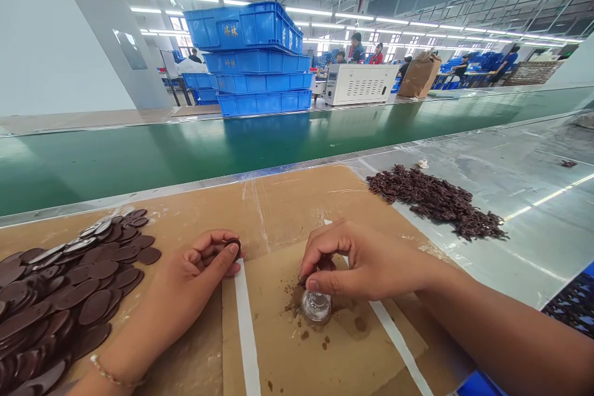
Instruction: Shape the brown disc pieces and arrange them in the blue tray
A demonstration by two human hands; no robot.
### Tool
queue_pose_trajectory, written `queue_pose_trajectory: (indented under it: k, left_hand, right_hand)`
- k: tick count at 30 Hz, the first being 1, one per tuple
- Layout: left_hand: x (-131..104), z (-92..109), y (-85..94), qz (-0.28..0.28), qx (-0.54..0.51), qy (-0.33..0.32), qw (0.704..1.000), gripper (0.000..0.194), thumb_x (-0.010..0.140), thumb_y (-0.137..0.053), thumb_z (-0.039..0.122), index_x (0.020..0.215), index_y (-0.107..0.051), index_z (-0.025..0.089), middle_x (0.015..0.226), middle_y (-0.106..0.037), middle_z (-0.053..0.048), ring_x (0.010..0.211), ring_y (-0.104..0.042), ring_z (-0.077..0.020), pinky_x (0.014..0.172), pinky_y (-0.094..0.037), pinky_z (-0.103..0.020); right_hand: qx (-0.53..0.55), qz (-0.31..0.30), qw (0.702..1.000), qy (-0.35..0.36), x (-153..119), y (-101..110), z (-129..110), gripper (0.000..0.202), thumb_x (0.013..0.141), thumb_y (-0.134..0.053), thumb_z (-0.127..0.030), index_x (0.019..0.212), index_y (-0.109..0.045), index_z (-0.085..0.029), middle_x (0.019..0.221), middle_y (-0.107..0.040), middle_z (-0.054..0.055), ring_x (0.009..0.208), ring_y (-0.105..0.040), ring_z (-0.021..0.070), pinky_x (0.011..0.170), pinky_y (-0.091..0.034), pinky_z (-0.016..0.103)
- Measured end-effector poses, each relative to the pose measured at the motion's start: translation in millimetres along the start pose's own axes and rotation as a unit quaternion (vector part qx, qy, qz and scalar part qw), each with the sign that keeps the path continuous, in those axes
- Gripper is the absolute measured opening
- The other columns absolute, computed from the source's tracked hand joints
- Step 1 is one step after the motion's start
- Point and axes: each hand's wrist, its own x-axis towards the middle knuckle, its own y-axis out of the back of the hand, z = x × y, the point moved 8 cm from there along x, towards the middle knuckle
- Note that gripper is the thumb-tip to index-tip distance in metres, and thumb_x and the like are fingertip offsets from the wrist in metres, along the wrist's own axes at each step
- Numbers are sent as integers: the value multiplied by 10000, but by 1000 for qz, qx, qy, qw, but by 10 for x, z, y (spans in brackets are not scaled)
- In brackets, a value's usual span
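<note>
a green conveyor belt (297, 145) is running across the view well beyond the small clear glass jar (317, 309). a grey metal tabletop (547, 210) is spreading out to the jar's right, and a brown covering sheet (288, 198) is lying around and beyond it. a stack of four blue plastic crates (262, 62) is standing past the belt, ahead of the jar and a little to its left. several people (357, 49) are showing in the distance behind it. a white vented metal cabinet (359, 84) and a crumpled brown paper bag (420, 74) are standing beyond the jar, to the right of its line. a heap of dark brown oval pieces (97, 269) is covering the area well to the jar's left, while a pile of dark shredded scraps (436, 201) is lying beyond and right of it. a smaller brown board (297, 371) is supporting the jar between two white strips (248, 334). the right hand (343, 266) is hovering over the jar, its thumb at the rim; a dark edge is showing by its fingertips, but whether they are clamping it i cannot tell. the left hand (204, 266), left of the jar, is pinching a dark brown disc (236, 249) firmly between thumb and fingers.
</note>
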Motion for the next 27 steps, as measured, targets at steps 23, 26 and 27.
queue_pose_trajectory:
  k: [23, 26, 27]
  left_hand:
    - [-395, 214, -322, -43, -342, 16, 938, 476, 618, -806, 330, 1073, -677, 275, 1001, -725, -33, 802, -692, -199, 816, -541, -316]
    - [-430, 243, -404, -75, -379, 14, 922, 444, 627, -806, 313, 1055, -692, 294, 1012, -725, -27, 834, -698, -225, 833, -544, -352]
    - [-430, 256, -414, -80, -389, 10, 918, 426, 629, -808, 300, 1040, -698, 296, 1008, -726, -25, 820, -701, -220, 817, -552, -348]
  right_hand:
    - [394, 136, 909, -23, 265, 136, -86, 243, 690, -767, -343, 758, -648, -142, 681, -617, -8, 523, -514, 73, 519, -449, 222]
    - [428, 115, 896, -17, 337, 50, -156, 235, 700, -759, -342, 761, -640, -149, 695, -635, 6, 537, -521, 83, 538, -445, 234]
    - [437, 108, 893, -17, 355, 15, -174, 234, 702, -757, -341, 761, -637, -150, 691, -635, 8, 547, -528, 88, 547, -442, 236]
